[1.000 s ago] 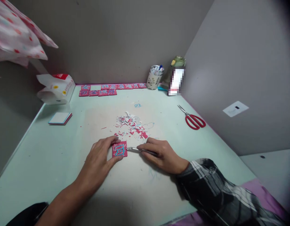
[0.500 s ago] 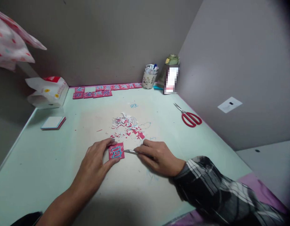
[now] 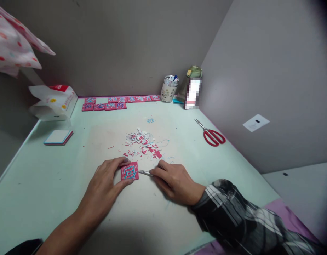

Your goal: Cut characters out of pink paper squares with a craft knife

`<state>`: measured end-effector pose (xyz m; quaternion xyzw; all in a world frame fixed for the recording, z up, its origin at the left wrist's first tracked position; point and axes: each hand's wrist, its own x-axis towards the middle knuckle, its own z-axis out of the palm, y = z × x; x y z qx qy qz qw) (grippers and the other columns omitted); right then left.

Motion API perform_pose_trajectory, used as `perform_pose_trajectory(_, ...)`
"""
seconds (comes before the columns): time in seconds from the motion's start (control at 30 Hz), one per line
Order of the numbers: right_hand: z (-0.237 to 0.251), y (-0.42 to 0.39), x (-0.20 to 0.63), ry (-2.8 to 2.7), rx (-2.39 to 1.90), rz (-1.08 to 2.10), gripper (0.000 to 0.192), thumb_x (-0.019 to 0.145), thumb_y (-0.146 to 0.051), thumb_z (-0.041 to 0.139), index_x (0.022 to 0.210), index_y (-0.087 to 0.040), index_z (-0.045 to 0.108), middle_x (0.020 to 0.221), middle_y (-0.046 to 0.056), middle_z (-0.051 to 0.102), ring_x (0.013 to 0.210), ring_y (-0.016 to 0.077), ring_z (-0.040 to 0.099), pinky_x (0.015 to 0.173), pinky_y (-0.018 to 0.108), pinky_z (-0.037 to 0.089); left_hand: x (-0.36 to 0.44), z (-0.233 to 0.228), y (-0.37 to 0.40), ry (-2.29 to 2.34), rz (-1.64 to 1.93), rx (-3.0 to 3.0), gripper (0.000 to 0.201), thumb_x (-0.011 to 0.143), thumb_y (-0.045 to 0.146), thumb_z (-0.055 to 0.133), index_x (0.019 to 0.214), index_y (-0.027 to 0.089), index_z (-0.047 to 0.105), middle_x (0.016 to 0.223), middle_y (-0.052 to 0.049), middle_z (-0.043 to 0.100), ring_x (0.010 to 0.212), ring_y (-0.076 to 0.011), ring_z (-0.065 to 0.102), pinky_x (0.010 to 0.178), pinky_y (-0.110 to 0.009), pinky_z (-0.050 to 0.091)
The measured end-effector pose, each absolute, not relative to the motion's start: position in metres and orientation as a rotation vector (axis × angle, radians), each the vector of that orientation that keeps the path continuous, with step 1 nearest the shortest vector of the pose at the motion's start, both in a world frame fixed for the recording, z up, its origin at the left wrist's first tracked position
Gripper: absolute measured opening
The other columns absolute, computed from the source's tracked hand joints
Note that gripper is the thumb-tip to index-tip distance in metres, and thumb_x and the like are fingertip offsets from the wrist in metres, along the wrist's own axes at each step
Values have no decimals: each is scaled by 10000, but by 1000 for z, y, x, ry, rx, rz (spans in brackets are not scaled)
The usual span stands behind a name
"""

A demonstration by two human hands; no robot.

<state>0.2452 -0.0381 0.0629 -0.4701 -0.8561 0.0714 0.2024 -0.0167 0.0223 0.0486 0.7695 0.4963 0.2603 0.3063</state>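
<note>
On the near part of the table, a red tile is held flat between the thumb and fingers of the left hand; a knife is pinched by the fingertips of the right hand, its tip at the tile's right edge, though contact cannot be made out; beyond, scraps are heaped, flanked by stacked cards and scissors; farther, a white box is placed, its contents hidden; at the wall, a can is filled with pens.
</note>
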Motion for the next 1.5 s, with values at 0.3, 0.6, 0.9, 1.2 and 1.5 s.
perform_pose_trajectory(0.3,65,-38,242,-2446,-1351,168,229,1064,-182,443,1102,-160,669,898,53,615,677,162,472,590,312,285,-16,51,21,1342,661,2034,417,894,473,660,1267,288,653,1273,-76,730,1226,-337,655,1072,-524,505)
perform_pose_trajectory(0.6,64,-31,241,-2364,-1349,216,249,1070,-205,429,1103,-155,671,912,57,638,673,156,485,602,303,315,-15,50,22,1375,640,2036,456,873,511,668,1260,272,653,1279,-86,733,1223,-351,665,1064,-530,515)
perform_pose_trajectory(0.9,65,-32,241,-2351,-1301,266,251,1077,-216,447,1084,-161,692,887,44,641,660,148,502,592,296,333,-15,51,22,1392,630,2024,501,864,519,682,1286,253,638,1310,-106,732,1230,-357,664,1059,-521,524)
perform_pose_trajectory(1.2,71,-35,234,-2388,-1366,217,228,1065,-189,455,1072,-159,681,879,48,623,656,153,459,588,307,283,-13,52,23,1390,649,2000,469,847,512,692,1241,262,652,1277,-103,739,1215,-363,673,1038,-534,531)
perform_pose_trajectory(1.5,70,-35,229,-2393,-1450,193,181,1028,-157,488,1021,-168,669,885,46,609,659,154,439,591,323,256,-13,52,21,1416,644,1987,445,847,517,693,1222,278,658,1289,-85,739,1236,-359,676,1034,-521,539)
